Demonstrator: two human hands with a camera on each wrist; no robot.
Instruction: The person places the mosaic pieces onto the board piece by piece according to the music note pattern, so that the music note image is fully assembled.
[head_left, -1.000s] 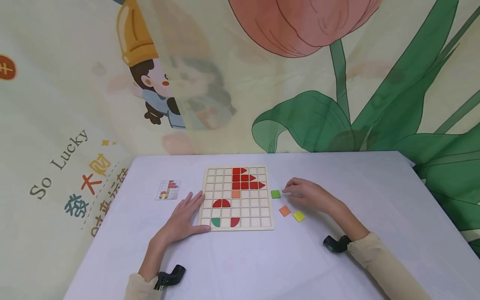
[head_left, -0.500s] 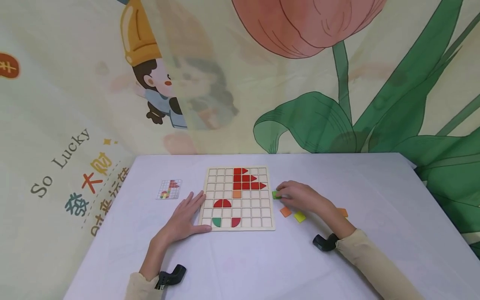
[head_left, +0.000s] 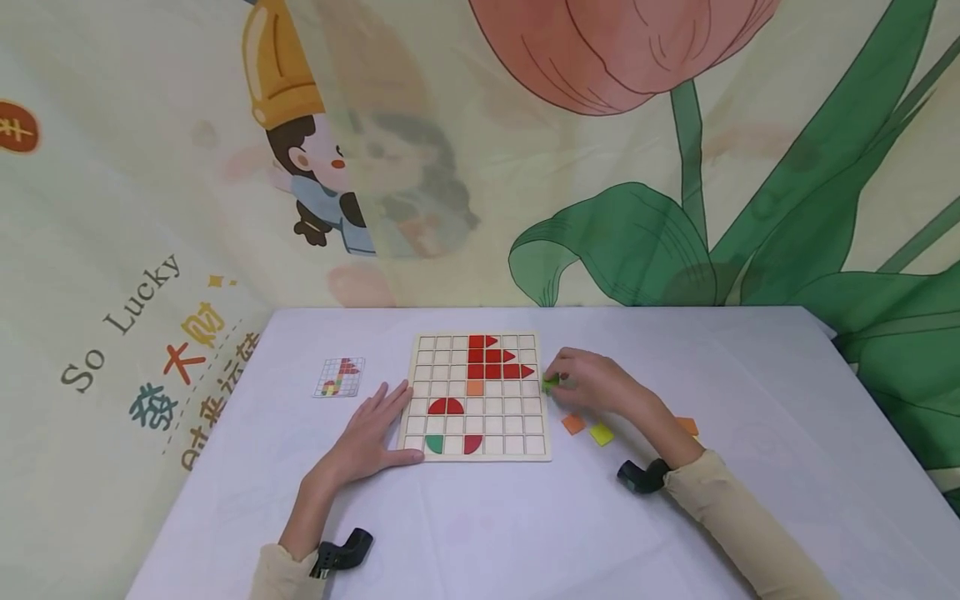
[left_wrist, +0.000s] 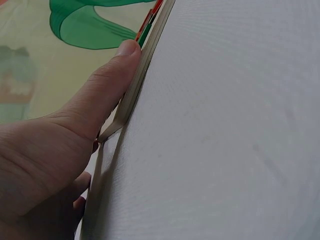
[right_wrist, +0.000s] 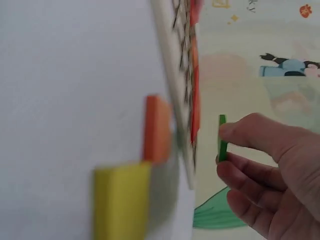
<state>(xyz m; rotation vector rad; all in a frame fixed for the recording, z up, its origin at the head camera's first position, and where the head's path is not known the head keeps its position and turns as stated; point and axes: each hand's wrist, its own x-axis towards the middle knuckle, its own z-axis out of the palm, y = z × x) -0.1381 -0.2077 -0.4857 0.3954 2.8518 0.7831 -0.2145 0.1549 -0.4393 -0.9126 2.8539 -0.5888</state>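
Observation:
My right hand [head_left: 596,379] pinches a green square tile [right_wrist: 223,138] between thumb and fingers, just off the right edge of the wooden grid board [head_left: 504,450]. The left hand [head_left: 367,437] lies straight-fingered along the board's left side, its thumb [left_wrist: 107,82] resting on the near left corner. Set in the board are a stepped group of red pieces [head_left: 491,357], an orange square [head_left: 475,387], a red half circle made of two quarter pieces [head_left: 446,406], a green quarter piece [head_left: 434,443] and a red quarter piece [head_left: 472,444].
An orange tile [head_left: 573,424] and a yellow tile [head_left: 601,434] lie right of the board. More orange and yellow tiles [head_left: 687,426] show partly behind the right forearm. A small printed pattern card [head_left: 339,377] lies left of the board on the white tablecloth [head_left: 480,533].
My right hand moved left to the green tile, gripped it and lifted it from the cloth toward the board. The left hand has stayed on the board.

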